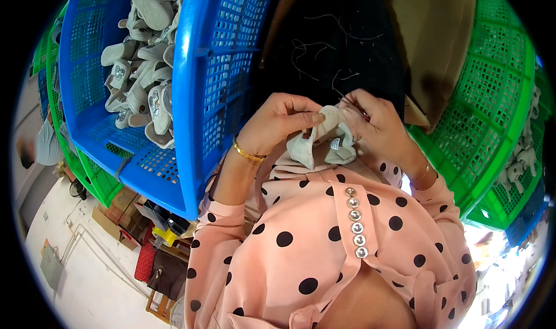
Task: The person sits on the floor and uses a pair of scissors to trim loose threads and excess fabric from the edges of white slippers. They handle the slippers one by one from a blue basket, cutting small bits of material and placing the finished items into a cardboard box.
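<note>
Your left hand point(278, 123) and right hand point(376, 123) meet over your lap, fingers of both clamped on a small grey-white fabric piece point(321, 138) held just above your pink dotted blouse point(324, 236). A blue crate point(197, 86) of similar pieces stands at your left, a green crate point(498, 97) at your right.

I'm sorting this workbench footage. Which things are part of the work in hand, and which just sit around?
In hand:
left hand
right hand
small cream fabric piece, gripped by both hands
loose thread

Lying about:
blue plastic crate of grey-white fabric pieces
green plastic crate
</note>
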`<action>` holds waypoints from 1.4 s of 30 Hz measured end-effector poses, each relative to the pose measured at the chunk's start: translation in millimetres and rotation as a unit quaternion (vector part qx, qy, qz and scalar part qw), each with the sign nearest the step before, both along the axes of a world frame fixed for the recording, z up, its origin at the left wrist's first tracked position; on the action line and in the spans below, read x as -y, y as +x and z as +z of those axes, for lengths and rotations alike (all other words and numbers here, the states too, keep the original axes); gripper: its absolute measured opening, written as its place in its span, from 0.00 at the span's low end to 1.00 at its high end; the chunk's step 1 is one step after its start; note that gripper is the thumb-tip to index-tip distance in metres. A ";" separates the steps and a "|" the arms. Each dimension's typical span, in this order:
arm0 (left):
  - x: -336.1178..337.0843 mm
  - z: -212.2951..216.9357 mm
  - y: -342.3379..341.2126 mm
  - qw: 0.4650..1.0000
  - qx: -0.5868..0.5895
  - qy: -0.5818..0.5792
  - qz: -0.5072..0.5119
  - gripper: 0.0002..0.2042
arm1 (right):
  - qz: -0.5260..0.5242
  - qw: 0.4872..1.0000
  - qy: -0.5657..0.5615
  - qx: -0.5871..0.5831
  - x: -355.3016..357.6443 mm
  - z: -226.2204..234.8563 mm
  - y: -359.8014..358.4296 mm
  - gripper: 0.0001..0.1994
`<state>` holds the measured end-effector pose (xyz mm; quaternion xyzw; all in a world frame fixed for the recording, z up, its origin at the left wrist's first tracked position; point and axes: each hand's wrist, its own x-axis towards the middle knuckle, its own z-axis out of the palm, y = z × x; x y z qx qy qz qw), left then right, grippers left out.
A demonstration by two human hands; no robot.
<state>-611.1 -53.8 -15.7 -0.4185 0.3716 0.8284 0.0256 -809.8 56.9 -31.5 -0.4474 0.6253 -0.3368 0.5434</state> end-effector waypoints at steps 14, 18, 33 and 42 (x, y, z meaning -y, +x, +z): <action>-4.6 -14.5 12.8 0.997 -0.023 0.019 0.069 0.09 | 0.133 0.874 -0.233 -0.405 6.6 11.3 -7.5 0.20; -4.2 -17.5 14.3 0.998 -0.011 0.011 0.056 0.09 | 0.138 0.854 -0.252 -0.434 8.9 6.6 -6.2 0.19; -7.4 -18.8 13.4 0.997 -0.011 0.018 0.080 0.08 | 0.146 0.833 -0.282 -0.453 8.2 -5.8 -5.6 0.21; -8.6 -19.1 12.3 0.996 -0.004 0.023 0.085 0.08 | 0.171 0.821 -0.295 -0.457 14.1 2.7 -8.9 0.19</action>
